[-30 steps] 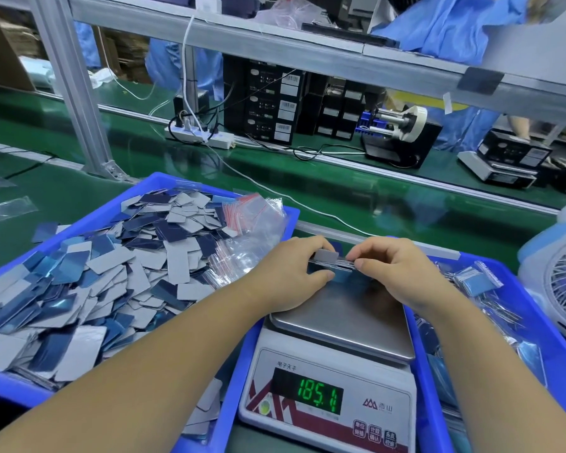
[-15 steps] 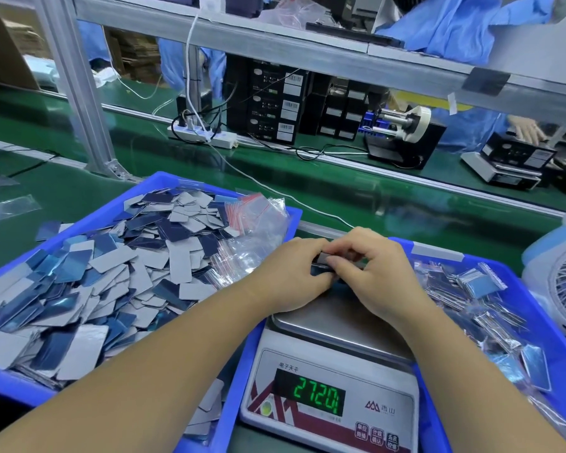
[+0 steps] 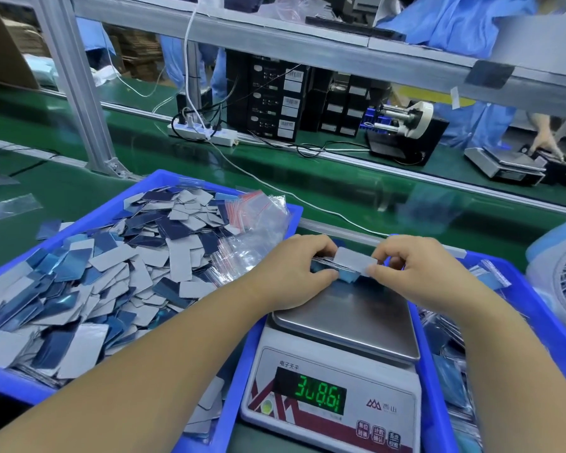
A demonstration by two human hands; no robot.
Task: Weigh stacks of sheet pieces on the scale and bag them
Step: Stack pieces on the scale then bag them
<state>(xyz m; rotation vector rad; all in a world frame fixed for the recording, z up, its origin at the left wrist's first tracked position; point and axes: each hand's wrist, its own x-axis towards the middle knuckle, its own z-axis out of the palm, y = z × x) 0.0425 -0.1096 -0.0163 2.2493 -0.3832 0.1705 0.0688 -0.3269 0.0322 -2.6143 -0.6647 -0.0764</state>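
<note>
While both hands pinch it, stack of sheet pieces (image 3: 350,264) sits at scale (image 3: 337,364) pan's 12 o'clock edge: left hand (image 3: 296,273) grips its left end, right hand (image 3: 412,273) its right. Loose-piece tray (image 3: 79,273) at 9 o'clock; bagged-piece tray (image 3: 533,308) at 3 o'clock.

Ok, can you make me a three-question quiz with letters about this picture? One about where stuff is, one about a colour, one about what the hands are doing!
1. Where are the loose sheet pieces piled?
A. left bin
B. scale pan
C. floor

2. What colour are the scale digits?
A. red
B. green
C. white

3. What are the hands doing?
A. resting flat
B. pressing buttons
C. both holding the stack

Answers:
1 A, the pieces fill the left bin.
2 B, the display glows green.
3 C, left hand and right hand pinch its two ends over the pan.
</note>
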